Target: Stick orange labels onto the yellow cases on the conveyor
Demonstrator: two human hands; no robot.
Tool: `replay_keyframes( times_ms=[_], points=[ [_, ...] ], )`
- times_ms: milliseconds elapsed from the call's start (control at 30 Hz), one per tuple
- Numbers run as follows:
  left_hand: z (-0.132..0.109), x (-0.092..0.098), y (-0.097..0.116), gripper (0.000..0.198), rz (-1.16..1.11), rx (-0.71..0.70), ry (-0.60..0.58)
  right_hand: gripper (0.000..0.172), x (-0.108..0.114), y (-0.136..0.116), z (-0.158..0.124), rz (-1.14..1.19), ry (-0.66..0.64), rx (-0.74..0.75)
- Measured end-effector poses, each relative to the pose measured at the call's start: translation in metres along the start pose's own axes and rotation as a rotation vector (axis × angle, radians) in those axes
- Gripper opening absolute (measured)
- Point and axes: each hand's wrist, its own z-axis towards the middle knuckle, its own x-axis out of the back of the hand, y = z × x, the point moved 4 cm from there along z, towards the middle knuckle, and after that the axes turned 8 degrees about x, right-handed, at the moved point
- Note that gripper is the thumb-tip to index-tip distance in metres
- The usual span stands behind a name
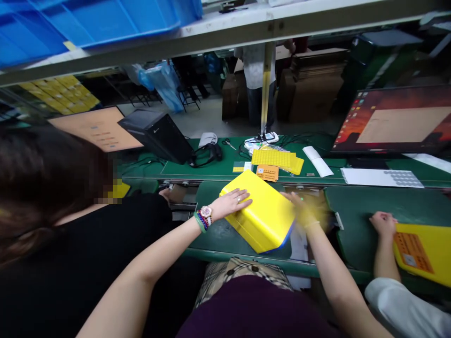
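Yellow box [257, 211] is sitting on the green belt [214, 230] right in front of the person, long axis running diagonally from far left to near right. Left hand [230, 204] is open, lying flat on top of the box, so that's the closer one. Right hand [303, 209] is a blur by the box's right corner, so can't tell if it's gripping or even touching.

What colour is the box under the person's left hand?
The box is bright yellow, with blue showing along its lower edge; the head view shows it best.
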Motion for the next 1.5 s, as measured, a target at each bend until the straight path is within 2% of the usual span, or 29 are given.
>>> replay_keyframes(
  times_ms=[100,200,267,333,433,533,567,633,700,800,867,900,967,1000,1133,1200,1300,1400,1500],
  points=[
    [0.002,-0.013,-0.024,0.047,0.035,0.026,0.043,0.061,-0.021,0.005,-0.036,0.089,-0.106,-0.045],
    [-0.001,-0.026,-0.050,0.051,0.057,0.117,0.133,0.081,-0.050,0.011,-0.074,0.105,-0.114,-0.057],
    [-0.004,-0.028,-0.064,0.052,0.064,0.181,0.193,0.090,-0.068,0.013,-0.093,0.061,-0.097,-0.038],
    [-0.003,-0.023,-0.075,0.052,0.072,0.250,0.249,0.091,-0.084,0.014,-0.106,-0.006,-0.091,-0.013],
    [0.012,-0.008,-0.084,0.052,0.082,0.371,0.341,0.090,-0.097,0.013,-0.113,-0.071,-0.089,0.004],
    [0.044,-0.005,-0.070,0.052,0.070,0.437,0.396,0.083,-0.094,0.017,-0.108,-0.013,-0.051,0.005],
    [0.057,-0.010,-0.056,0.055,0.062,0.420,0.385,0.076,-0.089,0.021,-0.104,0.019,-0.036,-0.008],
    [0.078,-0.029,-0.016,0.056,0.041,0.299,0.308,0.064,-0.074,0.035,-0.093,0.059,0.000,-0.057],
    [0.087,-0.057,0.039,0.046,0.014,0.083,0.173,0.069,-0.051,0.052,-0.079,0.037,0.065,-0.105],
    [0.074,-0.098,0.114,0.037,-0.025,-0.195,-0.031,0.065,-0.014,0.074,-0.051,-0.051,0.176,-0.135],
    [0.056,-0.112,0.145,0.033,-0.085,-0.336,-0.139,0.053,0.003,0.083,-0.026,-0.129,0.207,-0.126],
    [0.046,-0.112,0.153,0.033,-0.156,-0.399,-0.179,0.047,0.008,0.085,-0.010,-0.175,0.209,-0.113],
    [0.033,-0.102,0.152,0.032,-0.302,-0.429,-0.166,0.036,0.009,0.084,0.025,-0.279,0.194,-0.062],
    [0.029,-0.092,0.144,0.032,-0.349,-0.378,-0.107,0.033,0.005,0.081,0.045,-0.336,0.180,-0.025],
    [0.011,-0.053,0.083,0.034,-0.266,0.042,0.231,0.032,-0.029,0.066,0.120,-0.552,0.073,0.148],
    [-0.005,-0.047,0.058,0.038,-0.178,0.189,0.312,0.036,-0.048,0.060,0.150,-0.641,0.005,0.203],
    [-0.032,-0.054,0.041,0.049,-0.023,0.288,0.311,0.034,-0.065,0.058,0.176,-0.753,-0.078,0.212],
    [-0.049,-0.069,0.043,0.056,0.084,0.313,0.223,0.026,-0.069,0.057,0.183,-0.820,-0.160,0.191],
    [-0.055,-0.074,0.049,0.054,0.070,0.362,0.194,0.026,-0.069,0.047,0.182,-0.815,-0.261,0.208]
  ],
)
